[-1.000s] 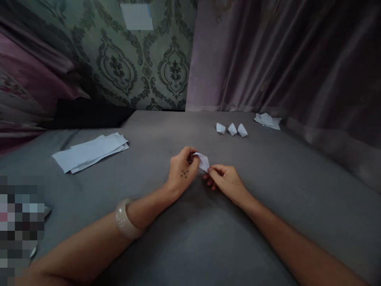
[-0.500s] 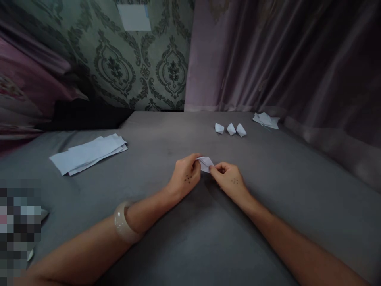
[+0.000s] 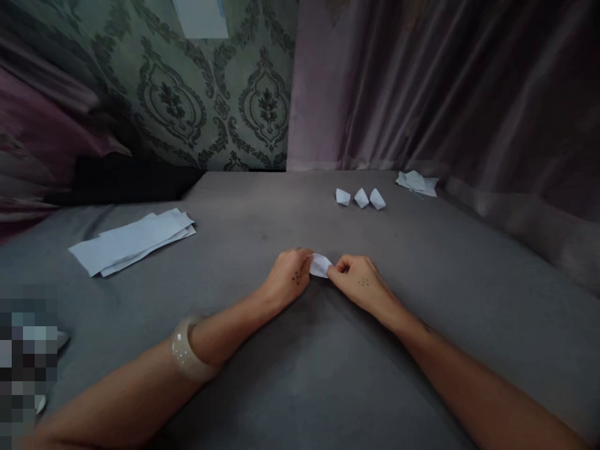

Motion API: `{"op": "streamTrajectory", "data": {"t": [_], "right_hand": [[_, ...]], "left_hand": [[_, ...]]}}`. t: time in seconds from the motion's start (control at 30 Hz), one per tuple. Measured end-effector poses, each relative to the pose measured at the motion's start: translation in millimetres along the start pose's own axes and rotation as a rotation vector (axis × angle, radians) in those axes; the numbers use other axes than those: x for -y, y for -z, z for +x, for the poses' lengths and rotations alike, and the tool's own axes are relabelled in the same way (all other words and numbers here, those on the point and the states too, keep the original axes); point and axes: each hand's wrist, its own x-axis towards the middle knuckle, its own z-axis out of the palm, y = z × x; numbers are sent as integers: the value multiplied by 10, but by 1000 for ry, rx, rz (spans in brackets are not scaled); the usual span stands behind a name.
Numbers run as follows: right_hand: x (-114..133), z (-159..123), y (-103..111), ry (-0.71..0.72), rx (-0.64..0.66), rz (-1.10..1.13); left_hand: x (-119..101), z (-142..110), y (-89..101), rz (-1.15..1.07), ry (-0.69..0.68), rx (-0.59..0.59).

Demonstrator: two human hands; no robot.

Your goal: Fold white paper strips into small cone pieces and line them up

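Note:
A small folded white paper piece [image 3: 320, 265] sits between my two hands, low over the grey cloth surface [image 3: 300, 375]. My left hand [image 3: 289, 280] pinches its left side with fingers curled. My right hand [image 3: 360, 284] pinches its right side, fingers closed. A pale bangle [image 3: 184, 351] circles my left wrist. Most of the paper is hidden by my fingers.
A stack of white paper strips [image 3: 131, 240] lies at the left. Three small folded paper shapes [image 3: 360, 198] stand in a row at the back right, with a crumpled paper pile [image 3: 417, 182] beyond them by the curtain. A blurred patch covers the lower left corner.
Both hands have lowered the paper piece toward the cloth and drawn closer together. The paper now lies flatter between the fingers than a second ago.

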Motion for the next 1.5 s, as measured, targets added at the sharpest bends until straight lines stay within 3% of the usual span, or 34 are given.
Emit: {"op": "streamTrajectory", "data": {"t": [0.17,0.37,0.53,0.73,1.0,1.27,1.5], "right_hand": [[-63,21,-19,30,27,-3],[-53,79,-34,150,119,100],[2,87,-43,-1,196,309],[99,39,-73,-143,213,616],[7,60,-170,-127,194,515],[-26,88,-244,-123,173,335],[1,98,-200,-127,243,290]], "left_hand": [[21,4,8,5,66,20],[-24,11,28,-93,-7,15],[-42,41,-17,-293,141,-109],[-41,53,-76,-623,340,43],[-42,39,-55,-517,408,21],[-123,-1,24,-241,330,-63],[-23,29,-12,-350,444,70]]}}
